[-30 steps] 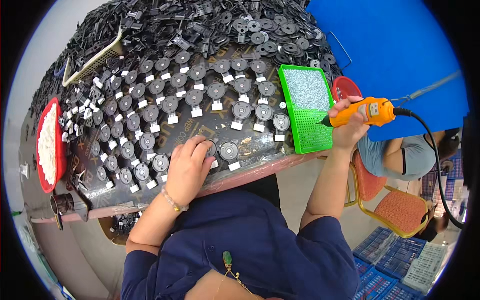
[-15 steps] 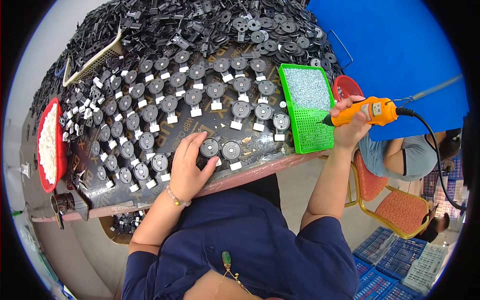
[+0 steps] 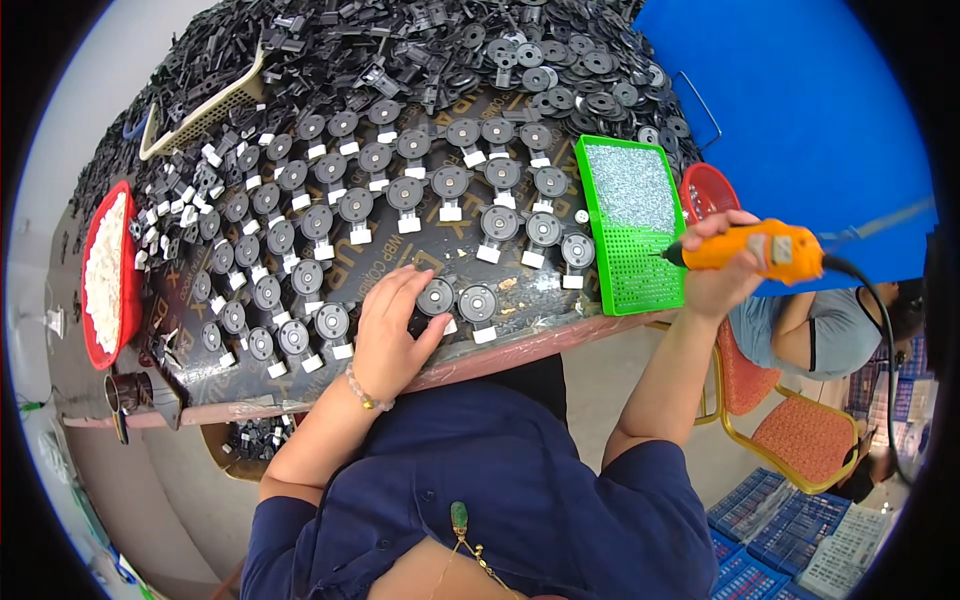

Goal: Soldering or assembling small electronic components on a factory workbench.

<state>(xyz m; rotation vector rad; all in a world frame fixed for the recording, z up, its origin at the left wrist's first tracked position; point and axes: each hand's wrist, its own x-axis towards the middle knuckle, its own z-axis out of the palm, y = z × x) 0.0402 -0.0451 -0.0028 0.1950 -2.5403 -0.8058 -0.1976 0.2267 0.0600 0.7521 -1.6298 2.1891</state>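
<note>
My right hand is wrapped round an orange electric screwdriver, which lies almost level with its dark tip pointing left over a green tray. Small silver screws fill the far part of that tray; its near part is a grid of holes. On the table my left hand holds a round black disc part between thumb and fingers, near the front edge. A second black disc part with a white block lies just right of it. The underside of the held part is hidden.
Rows of similar black disc parts with white blocks cover the table. Behind them is a heap of black parts with a cream basket. A red tray of white pieces stands left, a red bowl right.
The screwdriver and my right hand have shifted slightly right and down. The view has shifted a little, moving the table's contents rightward. My left hand stays at the same disc part.
</note>
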